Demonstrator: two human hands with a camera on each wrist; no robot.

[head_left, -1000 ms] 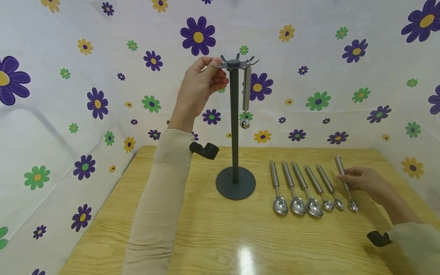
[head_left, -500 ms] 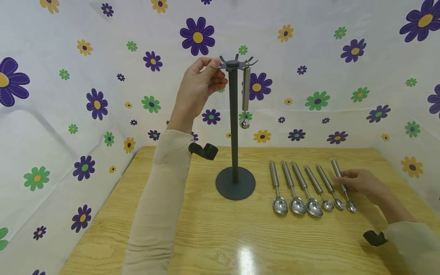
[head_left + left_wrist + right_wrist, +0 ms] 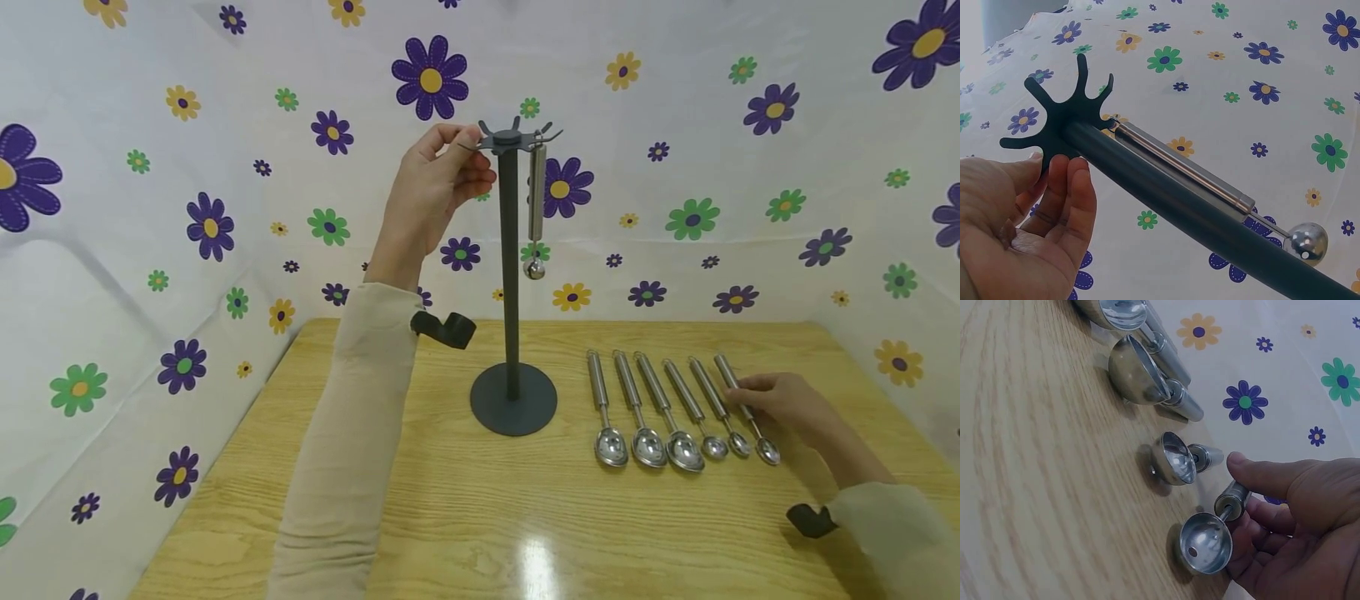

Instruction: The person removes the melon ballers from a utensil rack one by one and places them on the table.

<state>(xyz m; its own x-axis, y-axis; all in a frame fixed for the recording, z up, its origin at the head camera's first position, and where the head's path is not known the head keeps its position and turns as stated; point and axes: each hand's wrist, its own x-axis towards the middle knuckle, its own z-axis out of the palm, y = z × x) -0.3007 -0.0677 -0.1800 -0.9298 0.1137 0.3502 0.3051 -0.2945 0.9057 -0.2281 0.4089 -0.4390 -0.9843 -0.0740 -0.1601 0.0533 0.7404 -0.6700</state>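
Note:
My left hand (image 3: 431,179) pinches one hook at the top of a dark grey stand (image 3: 510,275). In the left wrist view, thumb and fingertips meet on that arm of the star-shaped rack (image 3: 1063,115). One steel melon baller (image 3: 537,196) hangs from a hook on the stand's right side. At the right end of a row, my right hand (image 3: 791,408) holds another small melon baller (image 3: 1205,542) by its handle, between thumb and fingers. Its bowl is at the tabletop. Several steel scoops (image 3: 648,446) lie to its left, handles pointing away, bowls towards me.
The stand's round base (image 3: 513,417) rests on the wooden table (image 3: 450,517), left of the scoops. Behind it hangs a white cloth (image 3: 660,50) printed with flowers. Black wrist mounts (image 3: 447,329) stick out from the sleeves.
My right hand has moved slightly left, and the melon baller's handle has come down towards the table, closer to the row. The left hand stays at the hook.

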